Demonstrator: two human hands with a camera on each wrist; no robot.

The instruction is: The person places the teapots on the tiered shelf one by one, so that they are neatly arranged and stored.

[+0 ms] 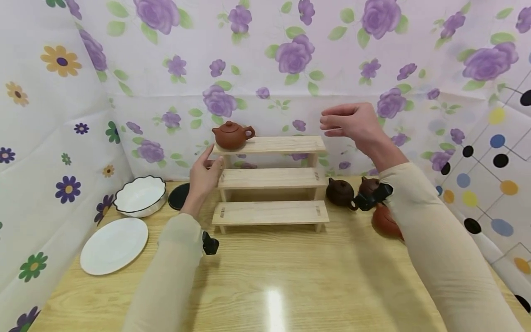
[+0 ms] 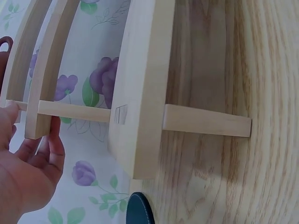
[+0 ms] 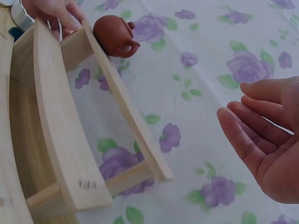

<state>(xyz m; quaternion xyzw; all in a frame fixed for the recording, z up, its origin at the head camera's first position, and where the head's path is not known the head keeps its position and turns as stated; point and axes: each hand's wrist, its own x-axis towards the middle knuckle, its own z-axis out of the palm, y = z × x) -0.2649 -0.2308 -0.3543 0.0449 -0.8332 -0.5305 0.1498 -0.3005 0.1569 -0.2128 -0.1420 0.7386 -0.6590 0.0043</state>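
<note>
A three-tier wooden stand [image 1: 271, 177] stands on the table against the flowered cloth. At the left end of its top tier sits a reddish-brown clay teapot [image 1: 230, 138], its handle toward the right and its lid on. My left hand [image 1: 203, 180] holds the stand's left end; in the left wrist view its fingers [image 2: 55, 148] curl behind the middle board, with the thumb up at the top tier. Above and to the right of the top tier, my right hand [image 1: 352, 122] hovers in the air with loosely bent fingers and nothing in them.
Right of the stand are a dark brown teapot [image 1: 341, 192], another dark one [image 1: 368, 185] and a reddish one [image 1: 386, 221] partly behind my right sleeve. On the left lie a scalloped white bowl [image 1: 141, 196], a white plate [image 1: 114, 246] and a black round item [image 1: 178, 196].
</note>
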